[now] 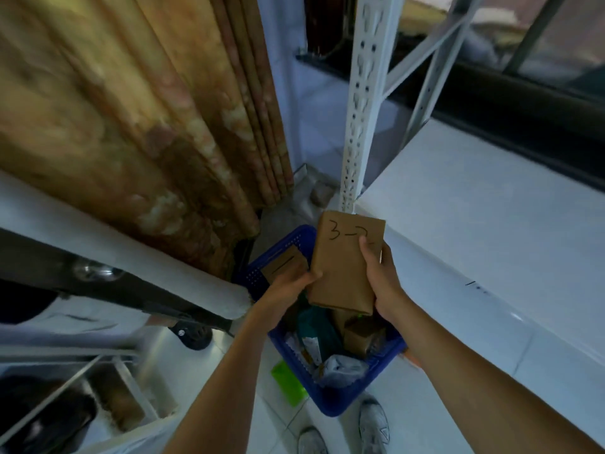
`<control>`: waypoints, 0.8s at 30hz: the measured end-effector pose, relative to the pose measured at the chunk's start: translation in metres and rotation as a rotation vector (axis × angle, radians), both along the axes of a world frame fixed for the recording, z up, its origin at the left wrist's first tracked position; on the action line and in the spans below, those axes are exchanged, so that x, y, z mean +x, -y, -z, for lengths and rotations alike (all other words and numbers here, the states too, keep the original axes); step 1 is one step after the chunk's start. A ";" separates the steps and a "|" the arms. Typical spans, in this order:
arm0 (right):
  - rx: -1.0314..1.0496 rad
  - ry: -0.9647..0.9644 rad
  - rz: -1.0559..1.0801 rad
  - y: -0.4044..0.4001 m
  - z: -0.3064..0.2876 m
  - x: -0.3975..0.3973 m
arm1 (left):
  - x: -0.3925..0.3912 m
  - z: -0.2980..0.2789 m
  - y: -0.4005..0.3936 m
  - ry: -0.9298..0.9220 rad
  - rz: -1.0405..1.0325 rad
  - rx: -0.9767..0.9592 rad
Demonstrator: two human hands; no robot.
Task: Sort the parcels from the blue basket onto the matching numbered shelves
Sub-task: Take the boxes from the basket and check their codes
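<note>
Right hand (381, 283) grips the brown parcel (343, 267) along its right edge, thumb over the handwritten "3-" marking. Left hand (288, 290) pinches its lower left corner. Parcel is held above the blue basket (327, 398), just left of the white shelf (474, 224).

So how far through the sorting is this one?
Nothing visibly shelved: the white shelf on the right shows no parcels in view. In hand: a brown parcel marked "3-", last digit hidden by the thumb, gripped by both the left hand and right hand above the blue basket. Left: several parcels still in the basket, including another brown box and a grey bag.
</note>
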State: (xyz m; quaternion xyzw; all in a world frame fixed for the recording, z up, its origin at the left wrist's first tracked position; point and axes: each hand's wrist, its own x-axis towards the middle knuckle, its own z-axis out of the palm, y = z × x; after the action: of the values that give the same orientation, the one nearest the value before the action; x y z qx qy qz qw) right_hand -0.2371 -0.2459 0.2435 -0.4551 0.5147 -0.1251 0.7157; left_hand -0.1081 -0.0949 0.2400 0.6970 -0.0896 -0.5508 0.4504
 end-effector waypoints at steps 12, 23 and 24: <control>-0.481 0.273 0.028 0.029 -0.239 -0.081 | -0.093 -0.240 0.090 0.463 -0.019 -0.429; -0.737 0.334 0.169 0.023 -0.327 -0.144 | -0.134 -0.325 0.107 0.528 0.165 -0.686; -0.756 0.330 0.196 0.023 -0.334 -0.148 | -0.136 -0.332 0.111 0.532 0.182 -0.710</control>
State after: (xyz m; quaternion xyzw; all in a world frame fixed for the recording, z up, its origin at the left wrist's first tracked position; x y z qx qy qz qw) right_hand -0.3853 -0.2691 0.5778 -0.6084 0.3522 -0.4437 0.5559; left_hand -0.2445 -0.2059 0.5716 0.6061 -0.4465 -0.3251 0.5723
